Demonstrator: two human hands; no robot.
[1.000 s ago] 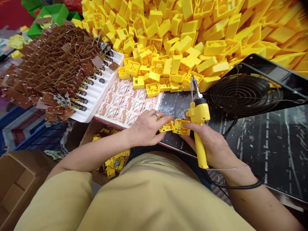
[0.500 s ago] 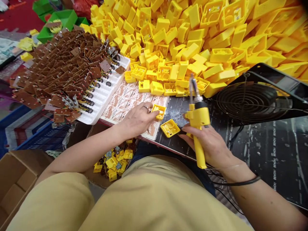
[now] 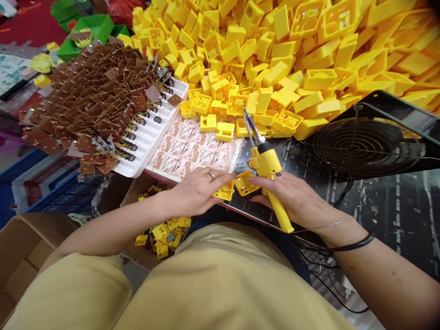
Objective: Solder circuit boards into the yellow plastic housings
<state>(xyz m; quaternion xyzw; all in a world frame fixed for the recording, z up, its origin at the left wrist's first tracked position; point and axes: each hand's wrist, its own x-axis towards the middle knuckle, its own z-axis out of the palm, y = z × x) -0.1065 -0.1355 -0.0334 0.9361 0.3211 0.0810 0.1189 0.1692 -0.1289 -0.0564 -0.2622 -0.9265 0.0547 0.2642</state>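
My left hand [image 3: 197, 190] pinches a small yellow plastic case part [image 3: 225, 190] at the near edge of the bench. My right hand [image 3: 295, 199] is closed round the handle of a yellow soldering iron [image 3: 266, 165], whose tip points up and away to the left. The right fingertips also touch a second yellow case part [image 3: 244, 182], which lies right beside the first one. Both hands meet over the dark mat [image 3: 378, 201].
A big heap of yellow plastic cases [image 3: 292, 50] fills the back. Left of it lies a pile of brown circuit boards [image 3: 92, 101] on a white tray [image 3: 147, 137]. A black fan [image 3: 360, 142] stands at right. Below left sits a cardboard box [image 3: 20, 256]; green bins [image 3: 92, 27] at back left.
My left hand drew back from the printed sheet with a yellow part and brought it next to the one at my right hand. The soldering iron tilted further left.
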